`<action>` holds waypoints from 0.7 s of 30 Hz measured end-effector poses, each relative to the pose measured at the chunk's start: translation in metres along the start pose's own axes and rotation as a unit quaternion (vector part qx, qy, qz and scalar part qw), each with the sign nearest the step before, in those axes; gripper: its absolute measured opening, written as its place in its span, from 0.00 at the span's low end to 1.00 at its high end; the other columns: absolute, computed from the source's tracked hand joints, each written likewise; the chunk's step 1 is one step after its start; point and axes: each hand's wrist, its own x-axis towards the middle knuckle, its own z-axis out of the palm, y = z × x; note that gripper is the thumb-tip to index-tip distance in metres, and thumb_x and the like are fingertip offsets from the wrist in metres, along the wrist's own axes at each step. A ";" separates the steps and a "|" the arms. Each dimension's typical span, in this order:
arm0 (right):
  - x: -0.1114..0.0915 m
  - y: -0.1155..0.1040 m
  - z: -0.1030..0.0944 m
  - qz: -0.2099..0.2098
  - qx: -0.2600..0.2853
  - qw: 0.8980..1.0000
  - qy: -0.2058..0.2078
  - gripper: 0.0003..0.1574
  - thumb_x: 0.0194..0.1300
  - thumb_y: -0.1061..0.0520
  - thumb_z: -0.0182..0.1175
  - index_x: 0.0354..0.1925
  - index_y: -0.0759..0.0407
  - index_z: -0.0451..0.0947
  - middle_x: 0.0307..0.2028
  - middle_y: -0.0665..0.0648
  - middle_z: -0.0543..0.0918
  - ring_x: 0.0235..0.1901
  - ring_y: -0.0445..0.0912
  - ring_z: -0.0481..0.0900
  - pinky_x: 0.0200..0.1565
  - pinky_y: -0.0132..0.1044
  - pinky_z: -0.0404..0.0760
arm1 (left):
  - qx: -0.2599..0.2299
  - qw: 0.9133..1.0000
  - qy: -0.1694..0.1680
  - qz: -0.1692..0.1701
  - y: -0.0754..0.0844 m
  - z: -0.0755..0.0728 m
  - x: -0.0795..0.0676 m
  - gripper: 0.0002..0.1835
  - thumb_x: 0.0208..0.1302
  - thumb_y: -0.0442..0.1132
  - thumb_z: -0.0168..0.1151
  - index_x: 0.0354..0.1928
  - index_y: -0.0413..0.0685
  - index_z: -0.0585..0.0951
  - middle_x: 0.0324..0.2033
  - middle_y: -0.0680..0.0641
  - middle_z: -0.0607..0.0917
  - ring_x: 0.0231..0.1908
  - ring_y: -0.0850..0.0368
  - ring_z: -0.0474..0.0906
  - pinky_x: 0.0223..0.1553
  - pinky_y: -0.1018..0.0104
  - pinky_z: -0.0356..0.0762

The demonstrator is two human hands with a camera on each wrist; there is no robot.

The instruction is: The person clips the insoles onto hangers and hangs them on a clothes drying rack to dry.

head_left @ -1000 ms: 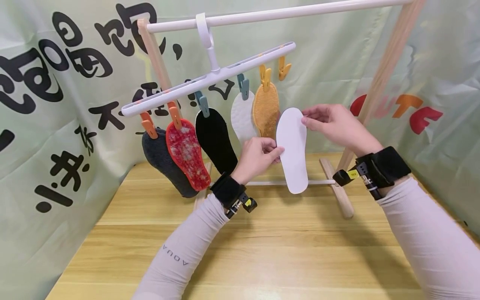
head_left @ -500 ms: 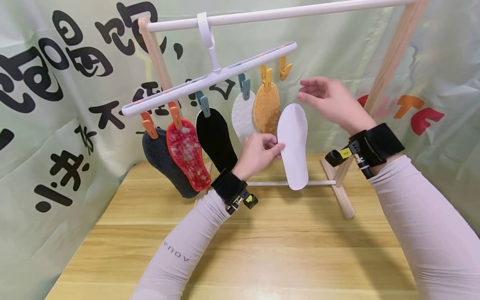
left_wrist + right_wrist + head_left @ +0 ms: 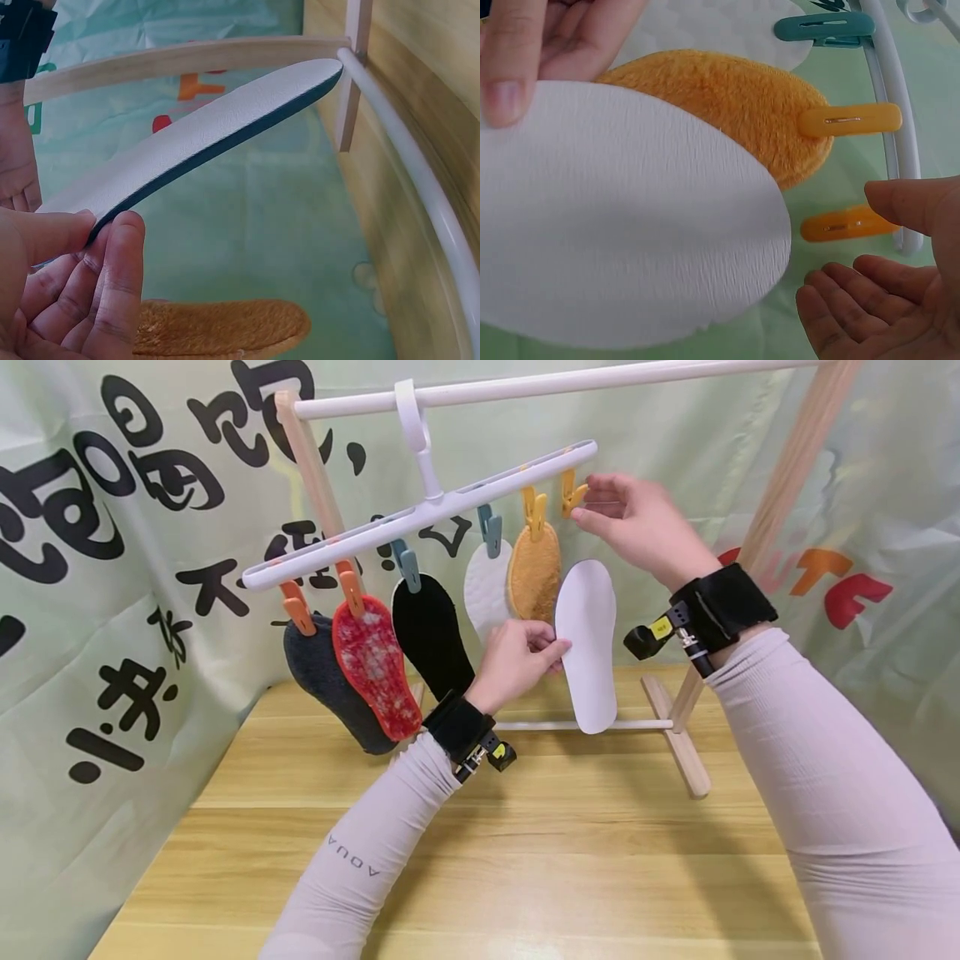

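My left hand (image 3: 512,662) pinches the edge of a white insole (image 3: 587,647) between thumb and fingers, holding it upright above the table. In the left wrist view the insole shows a dark blue side edge (image 3: 247,142). My right hand (image 3: 643,527) is at the end yellow clothespin (image 3: 567,497), thumb beside its handle, fingers apart from the thumb. That clothespin (image 3: 846,223) has no insole in it, and the white insole's top lies just below it. Left of it, another yellow clothespin (image 3: 535,517) holds a fuzzy orange insole (image 3: 534,572).
A white clip hanger (image 3: 435,510) hangs tilted from the rack's rod (image 3: 562,387). Clothespins also hold a dark grey insole (image 3: 330,685), a red one (image 3: 375,668), a black one (image 3: 431,635) and a quilted white one (image 3: 486,585). A wooden post (image 3: 802,460) stands at right.
My right hand has let go of the white insole's top and moved up and left to the end yellow clothespin. The left hand has raised the insole slightly.
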 end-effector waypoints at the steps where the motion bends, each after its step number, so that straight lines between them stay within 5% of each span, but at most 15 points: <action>1: 0.002 -0.002 0.001 0.001 0.001 1.000 0.000 0.47 0.82 0.39 0.56 0.86 0.53 0.52 0.82 0.59 0.66 0.81 0.52 0.66 0.81 0.50 0.64 | 0.001 1.000 0.001 0.000 0.000 0.000 0.001 0.10 0.75 0.39 0.70 0.36 0.40 0.89 0.28 0.43 0.92 0.32 0.48 0.93 0.30 0.73 0.81; 10: 0.009 -0.011 0.007 0.004 0.005 1.000 0.000 0.47 0.82 0.40 0.56 0.87 0.52 0.50 0.83 0.57 0.64 0.82 0.50 0.65 0.81 0.50 0.64 | 0.001 1.000 -0.001 -0.002 0.002 -0.004 0.005 0.11 0.76 0.39 0.69 0.35 0.40 0.89 0.29 0.40 0.92 0.33 0.46 0.93 0.31 0.73 0.81; 16: 0.010 -0.009 0.006 0.002 0.013 1.000 0.002 0.46 0.82 0.41 0.56 0.86 0.51 0.51 0.82 0.57 0.65 0.81 0.51 0.66 0.81 0.49 0.65 | -0.011 1.000 -0.001 -0.006 0.002 -0.005 0.008 0.10 0.75 0.39 0.69 0.35 0.39 0.89 0.31 0.37 0.92 0.27 0.59 0.90 0.34 0.71 0.86; 21: 0.010 -0.005 0.006 -0.009 0.022 1.000 0.006 0.44 0.82 0.40 0.56 0.85 0.50 0.55 0.78 0.59 0.73 0.77 0.52 0.71 0.80 0.51 0.66 | -0.007 1.000 0.001 -0.007 0.003 -0.006 0.010 0.10 0.75 0.39 0.69 0.36 0.40 0.89 0.30 0.38 0.92 0.29 0.54 0.91 0.32 0.72 0.84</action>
